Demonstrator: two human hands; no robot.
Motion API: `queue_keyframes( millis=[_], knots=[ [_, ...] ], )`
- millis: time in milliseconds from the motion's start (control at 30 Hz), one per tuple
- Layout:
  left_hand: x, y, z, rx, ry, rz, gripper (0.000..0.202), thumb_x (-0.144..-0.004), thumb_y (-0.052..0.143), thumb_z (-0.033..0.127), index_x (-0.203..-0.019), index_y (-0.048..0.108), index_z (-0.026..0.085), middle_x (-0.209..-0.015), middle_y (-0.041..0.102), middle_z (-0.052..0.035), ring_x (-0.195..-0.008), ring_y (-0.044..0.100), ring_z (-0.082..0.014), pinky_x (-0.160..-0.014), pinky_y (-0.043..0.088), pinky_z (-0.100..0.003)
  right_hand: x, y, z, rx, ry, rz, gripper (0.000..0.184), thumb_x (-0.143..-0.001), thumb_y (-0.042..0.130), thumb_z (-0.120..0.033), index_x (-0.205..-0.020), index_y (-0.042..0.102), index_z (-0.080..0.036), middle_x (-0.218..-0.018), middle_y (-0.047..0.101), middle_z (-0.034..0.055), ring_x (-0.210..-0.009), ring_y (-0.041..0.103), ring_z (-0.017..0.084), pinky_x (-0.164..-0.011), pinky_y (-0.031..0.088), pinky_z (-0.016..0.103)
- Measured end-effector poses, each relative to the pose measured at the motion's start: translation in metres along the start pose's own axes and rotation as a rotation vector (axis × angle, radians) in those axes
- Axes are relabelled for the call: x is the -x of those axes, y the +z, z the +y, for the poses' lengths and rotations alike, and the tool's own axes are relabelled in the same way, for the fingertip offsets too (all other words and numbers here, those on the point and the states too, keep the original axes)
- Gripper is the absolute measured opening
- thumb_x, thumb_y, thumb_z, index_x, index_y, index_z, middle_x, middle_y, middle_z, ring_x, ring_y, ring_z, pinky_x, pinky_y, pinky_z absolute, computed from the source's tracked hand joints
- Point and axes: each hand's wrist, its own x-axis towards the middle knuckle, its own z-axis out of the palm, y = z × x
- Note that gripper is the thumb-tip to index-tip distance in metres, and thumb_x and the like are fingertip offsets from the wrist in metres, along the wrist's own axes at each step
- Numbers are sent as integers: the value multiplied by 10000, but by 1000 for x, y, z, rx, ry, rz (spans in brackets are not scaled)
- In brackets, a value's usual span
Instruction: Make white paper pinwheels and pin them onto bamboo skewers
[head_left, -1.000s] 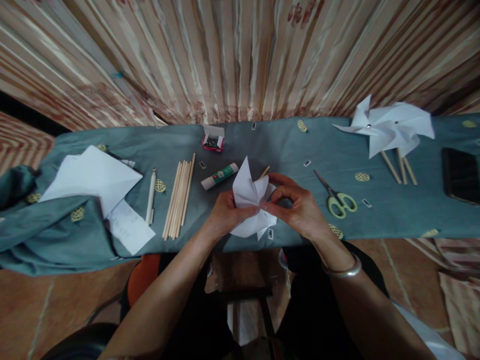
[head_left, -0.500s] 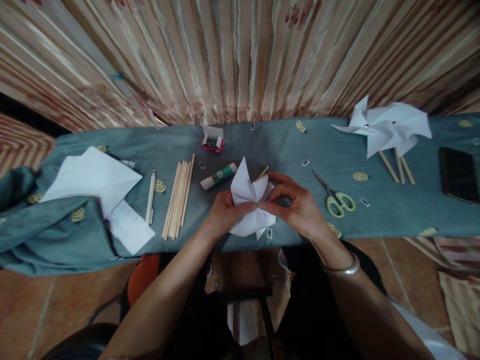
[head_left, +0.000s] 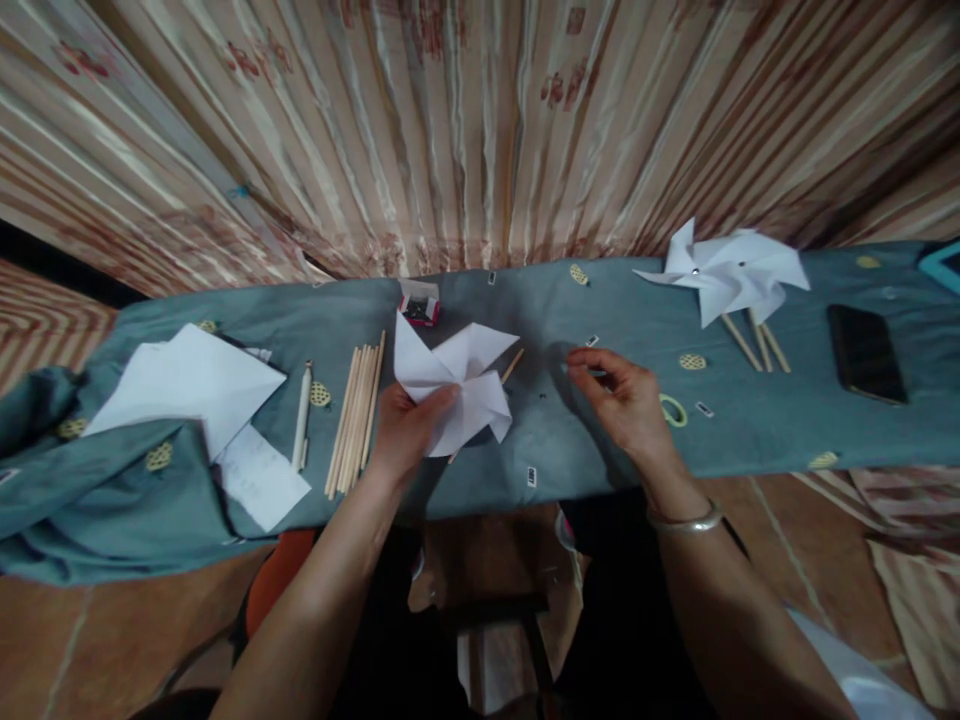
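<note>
My left hand (head_left: 411,425) grips a white paper pinwheel (head_left: 480,400), thumb pressed at its centre where the folded blades meet. Behind the pinwheel lies a wooden stick (head_left: 513,367), its middle covered. My right hand (head_left: 619,400) is apart from the pinwheel, over the cloth to its right, with thumb and forefinger pinched together; whatever may be between them is too small to make out. A tiny dark object (head_left: 542,396) rests on the cloth between the hands. Mostly hidden by my right hand are green-handled scissors (head_left: 675,411). The red box (head_left: 419,305) of small dark pieces stands open behind the pinwheel.
Left of my hands are a bundle of wooden sticks (head_left: 355,420), a white pen (head_left: 303,415) and paper sheets (head_left: 187,375). At the right lie pinwheels on sticks (head_left: 739,270) and a black phone (head_left: 868,352). A green cloth (head_left: 600,470) covers the narrow table before a striped curtain (head_left: 480,150).
My right hand has let go of the pinwheel and moved right, now partly over the scissors. My left hand has shifted left with the pinwheel, which now hides the glue stick.
</note>
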Motion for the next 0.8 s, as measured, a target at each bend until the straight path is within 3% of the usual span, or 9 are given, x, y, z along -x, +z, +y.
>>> queue_keyframes(
  millis=[133, 300, 567, 700, 800],
  knots=[
    [1, -7, 6, -16, 64, 86, 297, -555, 829, 255, -814, 761, 127, -779, 765, -62, -656, 685, -174, -612, 534, -266, 5, 1, 4, 263, -97, -103, 196, -849, 540, -231, -902, 729, -231, -939, 748, 53, -842, 691, 238, -816, 527, 390],
    [8, -8, 8, -146, 103, 102, 248, -560, 811, 249, -767, 764, 122, -745, 765, -66, -665, 697, -197, -609, 538, -273, 7, 14, 3, 429, -143, -234, 184, -854, 554, -188, -930, 721, -201, -948, 744, 85, -892, 692, 247, -830, 517, 366],
    [11, -5, 6, -123, 129, 56, 258, -585, 789, 289, -776, 756, 119, -786, 773, -81, -723, 715, -222, -663, 554, -301, 15, 27, -14, 663, -217, -273, 205, -898, 504, -157, -916, 708, -158, -943, 728, 154, -907, 671, 279, -815, 510, 362],
    [9, -7, 2, -134, 182, 35, 277, -621, 782, 323, -813, 759, 123, -832, 781, -81, -781, 722, -242, -696, 556, -318, 24, 31, -13, 621, -231, -217, 210, -885, 498, -147, -899, 707, -167, -915, 732, 149, -884, 673, 281, -803, 510, 371],
    [9, -9, 0, -168, 212, -1, 257, -666, 762, 331, -832, 763, 135, -845, 784, -72, -810, 725, -250, -721, 554, -327, 27, 30, -15, 390, -173, -152, 185, -886, 528, -213, -875, 712, -196, -897, 744, 103, -845, 682, 258, -789, 515, 367]
  ],
)
